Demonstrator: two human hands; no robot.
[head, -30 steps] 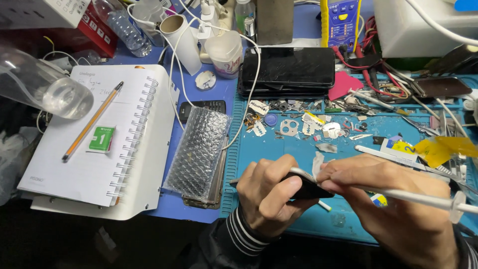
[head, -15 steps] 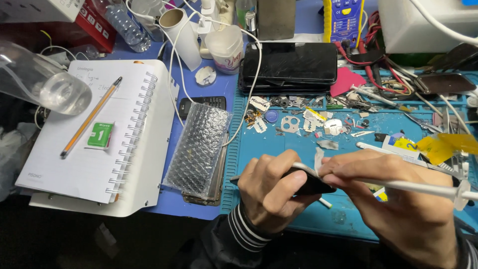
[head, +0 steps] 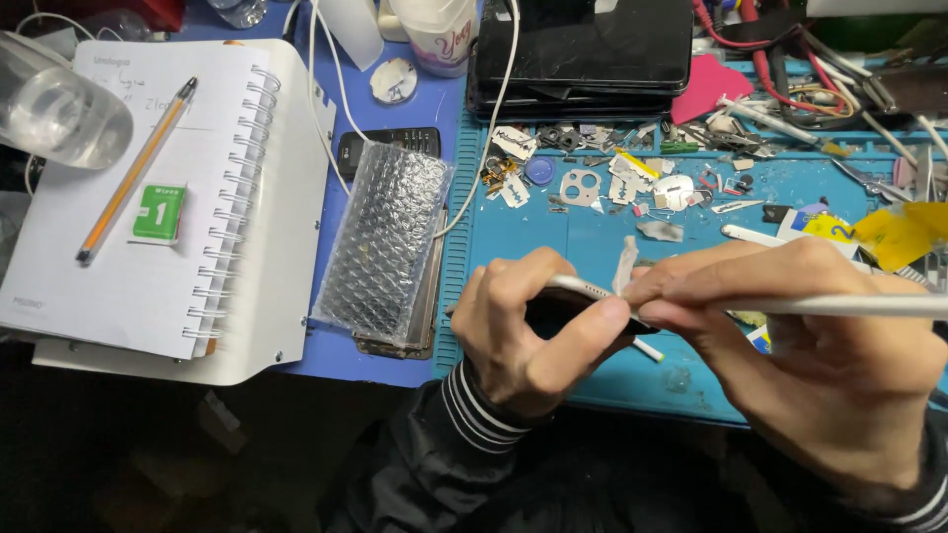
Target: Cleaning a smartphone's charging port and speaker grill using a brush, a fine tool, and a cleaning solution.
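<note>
The left hand (head: pixel 523 331) is clenched around a thin dark phone (head: pixel 568 301), gripping it edge-on just above the near edge of the blue work mat (head: pixel 592 237), with the thumb lying along its lower side. The right hand (head: pixel 820 365) grasps a slim white tool (head: pixel 849 306) like a pen, its fingertips (head: pixel 657 291) pinched close to the working end, which meets the phone's upper edge beside a small pale tab (head: pixel 625 265) that sticks up there.

To do this step well, the phone probably wants to stay braced low over the mat so that anything that drops lands on it. The tool is best kept shallow along the seam, with pressure from the fingertips and not from the wrist, since a slip could gouge the edge or run into the left thumb.

Small metal brackets and scraps (head: pixel 612 178) lie scattered toward the mat's far edge, well apart from the hands. Left of the mat, on the desk (head: pixel 326 360), a flat device in bubble wrap (head: pixel 385 242) lies beside a spiral notebook (head: pixel 148 207) that carries a pen (head: pixel 138 168) and a small green packet (head: pixel 158 212).
</note>
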